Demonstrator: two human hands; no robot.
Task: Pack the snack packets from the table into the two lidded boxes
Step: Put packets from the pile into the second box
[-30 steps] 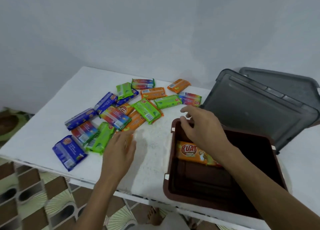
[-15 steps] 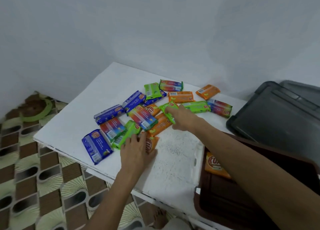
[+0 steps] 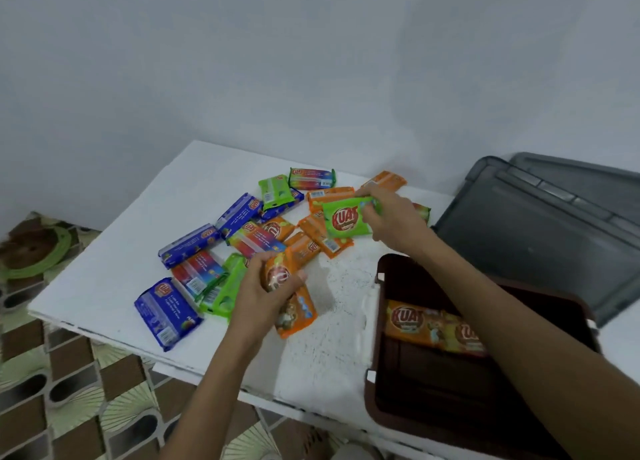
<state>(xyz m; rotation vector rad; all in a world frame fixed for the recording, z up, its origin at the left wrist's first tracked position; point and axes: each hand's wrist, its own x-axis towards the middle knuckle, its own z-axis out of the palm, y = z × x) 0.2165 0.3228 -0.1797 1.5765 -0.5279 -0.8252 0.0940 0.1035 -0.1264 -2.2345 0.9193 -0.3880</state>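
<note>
Soft, cool indoor light, a little dim, no hard glare.

The flat white painted bench (image 3: 114,262) is brightest, with a faint soft shadow beside the left hand (image 3: 258,286); the open brown plastic box (image 3: 433,390) is dark inside. Motion blur smears the crinkled orange foil packet (image 3: 294,307) that hand grips, while the green foil packet (image 3: 346,222) pinched by the right hand (image 3: 391,217) reads clearly. The lens bows the bench edge.

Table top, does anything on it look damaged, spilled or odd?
The white table has a worn, black-speckled patch beside the brown box, its paint apparently chipped. The snack packets lie jumbled but look intact.
</note>
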